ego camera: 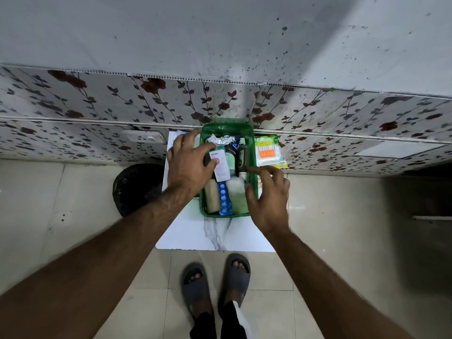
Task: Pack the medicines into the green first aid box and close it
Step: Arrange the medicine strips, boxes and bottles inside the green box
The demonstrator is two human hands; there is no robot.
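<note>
The left hand (188, 162) pinched a white box (221, 165) to tuck it into the green box (205, 204) (already full), while the right hand (269, 196) hovered spread.

Green first aid box (204, 199), blue blister strip (224, 199), white marbled board (215, 234), floral wall (122, 104)

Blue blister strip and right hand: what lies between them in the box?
In the head view, a clear bottle lies between the blue blister strip and the right hand, inside the green box.
</note>
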